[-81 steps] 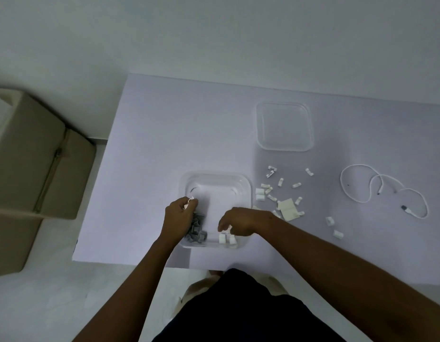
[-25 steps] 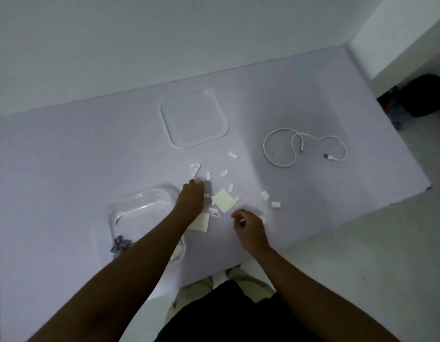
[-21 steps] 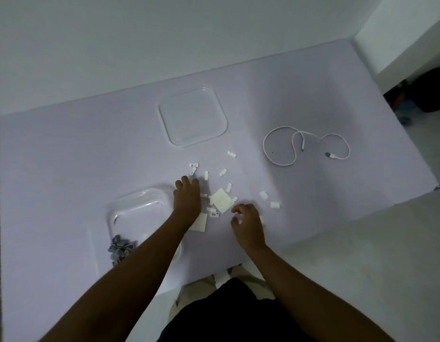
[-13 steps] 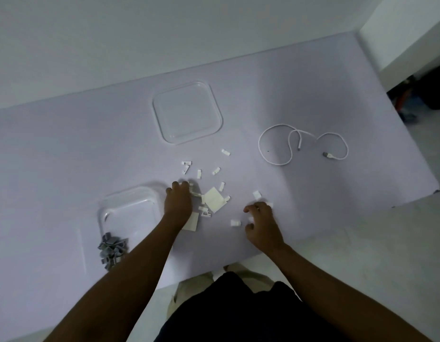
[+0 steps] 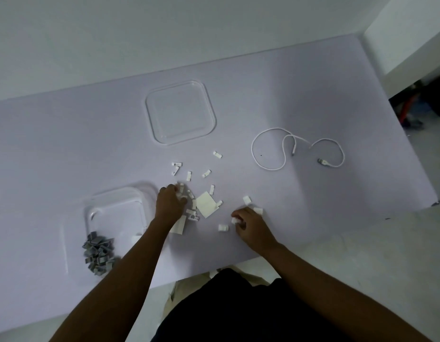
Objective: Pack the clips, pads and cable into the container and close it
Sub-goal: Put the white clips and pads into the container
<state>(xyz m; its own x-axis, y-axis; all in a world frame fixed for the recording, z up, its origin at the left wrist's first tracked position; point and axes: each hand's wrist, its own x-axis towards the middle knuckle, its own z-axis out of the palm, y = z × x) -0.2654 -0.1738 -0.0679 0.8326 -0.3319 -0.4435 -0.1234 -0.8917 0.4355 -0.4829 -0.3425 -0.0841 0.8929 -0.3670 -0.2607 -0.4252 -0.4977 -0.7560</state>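
Observation:
A clear square container [image 5: 115, 206] sits at the table's near left with grey clips [image 5: 98, 253] piled in its near corner. Its clear lid [image 5: 180, 112] lies farther back. Small white clips [image 5: 206, 173] are scattered in the middle around square cream pads [image 5: 206, 204]. My left hand [image 5: 170, 202] rests on the white clips just right of the container, fingers curled over a few. My right hand [image 5: 248, 224] pinches a white clip near the front edge. A white cable [image 5: 273, 144] lies looped at the right.
The table [image 5: 66, 144] is pale lilac and backs against a white wall. Its right edge drops to the floor, where dark items [image 5: 426, 104] sit under a white ledge. My dark-clothed lap is below the near edge.
My right hand has closed its fingers on a white clip near the front edge. My left hand has stayed on the clips beside the container. The camera has shifted slightly.

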